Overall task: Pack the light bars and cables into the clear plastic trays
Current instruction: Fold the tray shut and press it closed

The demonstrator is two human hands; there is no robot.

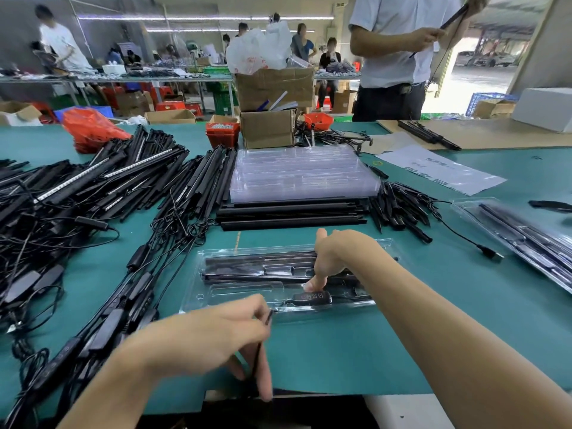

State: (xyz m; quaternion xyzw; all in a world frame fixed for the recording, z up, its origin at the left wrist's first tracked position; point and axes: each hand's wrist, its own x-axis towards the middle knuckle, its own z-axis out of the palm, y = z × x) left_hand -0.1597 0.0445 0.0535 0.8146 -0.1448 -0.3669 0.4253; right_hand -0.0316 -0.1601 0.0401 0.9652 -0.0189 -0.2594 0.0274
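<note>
While hands (337, 258) pack, bars (93, 181) crowd tray (198, 292)

Green table mat (356, 351) underfoot of everything. Far edge: two stacked cardboard boxes (272, 106), white plastic bags (260, 48) spilling from the upper one. Just left of the lower box, a red basket (222, 134) of small parts; to its right, another red bin (318, 119). Far left, a crumpled red bag (91, 126). Right side: a printed paper sheet (439, 173), a cardboard sheet (495, 133), a white box (546, 108) at its corner. Beyond the table, a standing person in a pale shirt (393, 41); further back, blurred workers at long benches.
</note>
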